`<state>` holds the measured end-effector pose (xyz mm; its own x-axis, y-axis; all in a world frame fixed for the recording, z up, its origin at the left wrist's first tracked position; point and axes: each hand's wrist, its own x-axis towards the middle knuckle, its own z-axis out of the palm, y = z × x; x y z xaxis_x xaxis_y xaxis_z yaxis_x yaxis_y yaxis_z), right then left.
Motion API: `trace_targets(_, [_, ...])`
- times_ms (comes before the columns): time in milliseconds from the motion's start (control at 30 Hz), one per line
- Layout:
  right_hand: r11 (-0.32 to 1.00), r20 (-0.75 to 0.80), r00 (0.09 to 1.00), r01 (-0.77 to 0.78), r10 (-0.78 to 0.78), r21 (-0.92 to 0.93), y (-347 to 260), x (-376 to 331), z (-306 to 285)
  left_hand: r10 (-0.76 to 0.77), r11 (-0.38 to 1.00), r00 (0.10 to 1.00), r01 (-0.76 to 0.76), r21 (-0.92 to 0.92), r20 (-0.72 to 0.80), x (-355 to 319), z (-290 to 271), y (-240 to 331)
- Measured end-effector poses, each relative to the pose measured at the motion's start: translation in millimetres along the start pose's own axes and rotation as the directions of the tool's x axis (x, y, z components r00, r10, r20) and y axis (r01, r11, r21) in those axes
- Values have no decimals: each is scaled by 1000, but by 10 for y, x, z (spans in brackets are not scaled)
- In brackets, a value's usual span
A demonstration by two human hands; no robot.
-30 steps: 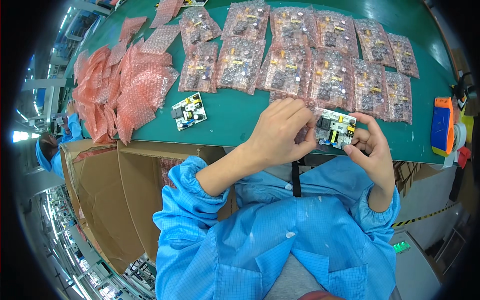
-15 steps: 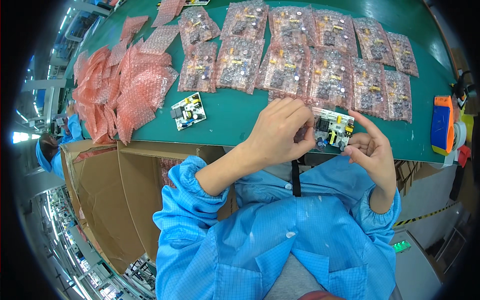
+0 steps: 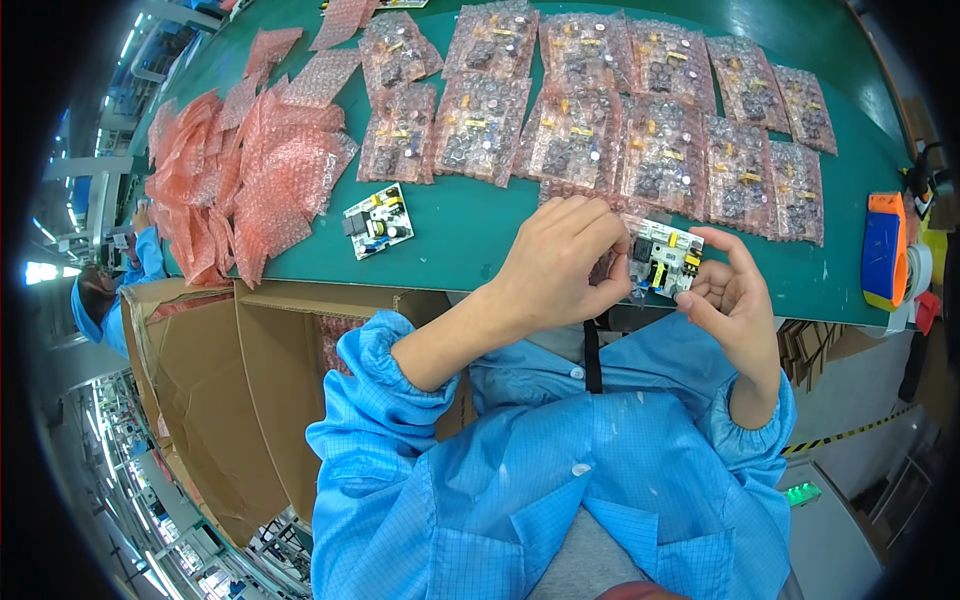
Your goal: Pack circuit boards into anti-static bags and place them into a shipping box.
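Two hands' fingers (image 3: 612, 268) — board (image 3: 664, 258) btwn.

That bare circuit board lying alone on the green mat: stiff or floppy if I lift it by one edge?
The circuit board is probably stiff: it lies flat. Likely light, being thin. Its raised components may be fragile, so edges seem the safer grip.
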<state>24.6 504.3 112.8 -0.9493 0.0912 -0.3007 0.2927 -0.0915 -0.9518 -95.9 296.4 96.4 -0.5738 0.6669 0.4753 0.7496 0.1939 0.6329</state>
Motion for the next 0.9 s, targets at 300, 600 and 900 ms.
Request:
trace_targets(300, [997, -71, 995, 73, -70, 39, -11, 12, -65, 17, 1000, 999, -18, -15, -36, 11, -9, -1])
trace_targets(600, [1000, 9, 1000, -1, 1, -15, -52, 28, -131, 71, 997, 995, -71, 9, -72, 29, -17, -8])
trace_targets(900, [993, 34, 999, 18, -14, -114, -223, 18, -93, 221, 972, 975, -217, 90, -38, 34, -10, 15])
